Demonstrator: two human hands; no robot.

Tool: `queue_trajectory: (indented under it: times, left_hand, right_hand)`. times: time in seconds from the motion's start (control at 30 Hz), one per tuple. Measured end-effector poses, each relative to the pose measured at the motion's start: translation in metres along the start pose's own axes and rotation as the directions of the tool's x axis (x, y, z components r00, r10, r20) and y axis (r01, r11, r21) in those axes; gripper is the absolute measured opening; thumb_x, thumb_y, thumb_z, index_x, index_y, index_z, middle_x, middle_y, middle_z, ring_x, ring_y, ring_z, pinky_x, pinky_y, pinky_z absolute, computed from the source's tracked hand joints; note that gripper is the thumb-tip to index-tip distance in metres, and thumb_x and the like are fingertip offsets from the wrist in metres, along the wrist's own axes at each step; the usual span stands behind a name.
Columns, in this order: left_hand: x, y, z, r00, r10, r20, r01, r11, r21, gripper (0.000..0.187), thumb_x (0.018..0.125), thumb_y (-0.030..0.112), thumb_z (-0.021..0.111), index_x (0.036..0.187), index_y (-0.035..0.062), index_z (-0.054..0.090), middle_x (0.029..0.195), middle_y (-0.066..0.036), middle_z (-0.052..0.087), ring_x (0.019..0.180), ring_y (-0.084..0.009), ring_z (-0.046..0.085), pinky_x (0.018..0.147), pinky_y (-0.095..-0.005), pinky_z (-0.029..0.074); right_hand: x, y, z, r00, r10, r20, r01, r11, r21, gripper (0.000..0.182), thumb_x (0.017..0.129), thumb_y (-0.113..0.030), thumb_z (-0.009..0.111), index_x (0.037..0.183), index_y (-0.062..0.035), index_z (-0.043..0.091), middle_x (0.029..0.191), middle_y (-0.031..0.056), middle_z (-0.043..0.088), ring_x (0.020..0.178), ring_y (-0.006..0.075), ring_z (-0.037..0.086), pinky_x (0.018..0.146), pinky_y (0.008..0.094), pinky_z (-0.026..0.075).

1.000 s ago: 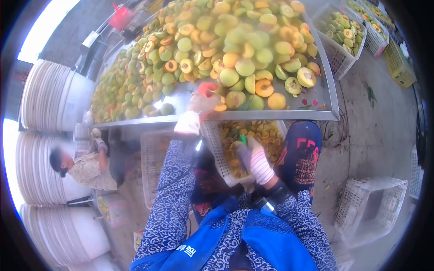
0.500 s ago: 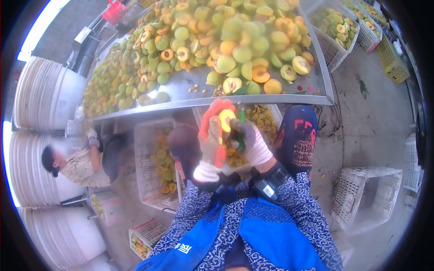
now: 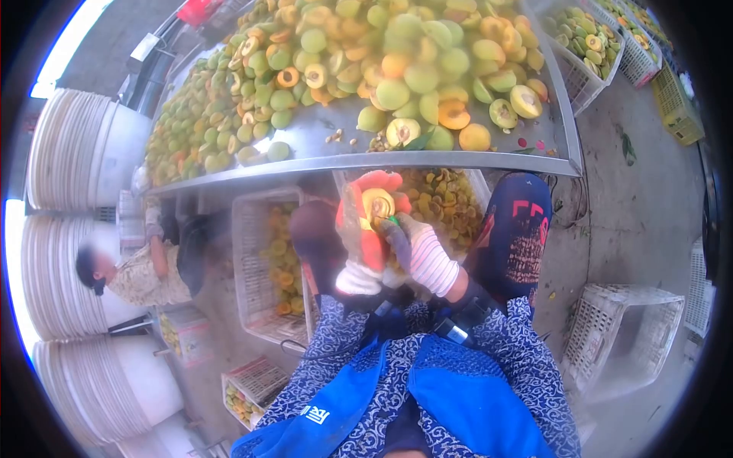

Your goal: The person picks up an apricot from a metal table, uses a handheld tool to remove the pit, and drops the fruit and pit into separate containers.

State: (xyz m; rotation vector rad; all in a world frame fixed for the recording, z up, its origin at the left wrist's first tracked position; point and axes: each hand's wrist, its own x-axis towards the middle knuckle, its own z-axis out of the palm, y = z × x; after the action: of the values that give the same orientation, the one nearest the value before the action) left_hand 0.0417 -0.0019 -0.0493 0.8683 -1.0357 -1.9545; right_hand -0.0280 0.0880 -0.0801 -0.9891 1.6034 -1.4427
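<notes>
Concrete floor [image 3: 563,252] spreads around us, with stacked white tubs [image 3: 69,149] along the left and another person [image 3: 149,271] at work near them. Ahead stands a metal tabletop [image 3: 366,161], heaped with green and orange fruit [image 3: 305,72], some of it whole and some cut. Just on our side of its rim, above a white crate [image 3: 479,185] of yellowish pieces [image 3: 450,210], we have one cut fruit [image 3: 378,204] raised between our two hands. Our left hand [image 3: 351,233], in an orange-and-grey glove, has its grip closed around this fruit, so it is the nearer hand, in full contact. The open face looks up toward us, nearly round, so we can make out no clear long axis. Our right hand [image 3: 411,235], with a striped cuff, has a narrow grip on a green-handled tool [image 3: 394,220]. From that right grip the fruit lies to the left and slightly farther from our body, and the handle points at the fruit's lower right edge. Whether the tool's tip touches the flesh we cannot tell; it is too small and blurred.
</notes>
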Motion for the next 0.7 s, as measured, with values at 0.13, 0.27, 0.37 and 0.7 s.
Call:
queue_trajectory:
  times: [0.13,0.27,0.37,0.7]
  left_hand:
    - [-0.007,0.004,0.002,0.999,0.041,0.007,-0.042,0.982,0.183,0.057,0.110,0.058,0.042,0.114,0.0055,0.063,0.110,-0.017,0.072,0.083,-0.0269,0.072,0.075,-0.0410,0.061]
    - [-0.005,0.003,-0.004,0.991,0.113,0.074,-0.130,0.950,0.284,0.061,0.108,0.061,0.044,0.109,0.0036,0.064,0.103,-0.016,0.072,0.080,-0.0241,0.071,0.070,-0.0363,0.060]
    - [-0.006,0.002,-0.007,0.981,0.154,0.119,-0.184,0.933,0.310,0.064,0.108,0.061,0.044,0.105,0.0010,0.066,0.096,-0.016,0.072,0.075,-0.0208,0.067,0.067,-0.0325,0.056]
    - [0.007,0.015,0.013,0.947,-0.256,0.195,0.249,0.967,0.058,0.059,0.108,0.056,0.047,0.093,0.0016,0.065,0.081,-0.014,0.067,0.072,-0.0228,0.066,0.065,-0.0325,0.055]
  right_hand:
    - [-0.006,0.010,0.006,0.997,-0.074,0.037,0.074,0.997,-0.022,0.023,0.104,-0.019,0.056,0.114,-0.0020,0.068,0.095,0.0246,0.071,0.086,0.0407,0.069,0.073,0.0464,0.054]
    - [-0.013,0.012,0.010,0.994,0.020,0.110,-0.037,0.987,0.159,0.030,0.109,-0.023,0.052,0.119,0.0000,0.068,0.093,0.0096,0.070,0.077,0.0200,0.066,0.071,0.0339,0.052]
    - [-0.018,-0.017,0.007,0.935,0.253,0.248,-0.353,0.722,0.595,0.034,0.111,-0.029,0.048,0.107,-0.0028,0.069,0.080,0.0031,0.065,0.066,0.0130,0.062,0.059,0.0272,0.047]
    - [-0.009,-0.034,-0.040,0.649,0.254,0.717,-0.755,0.330,0.567,0.055,0.107,-0.056,0.048,0.068,-0.0176,0.042,0.056,-0.0037,0.037,0.038,0.0081,0.032,0.034,0.0263,0.026]
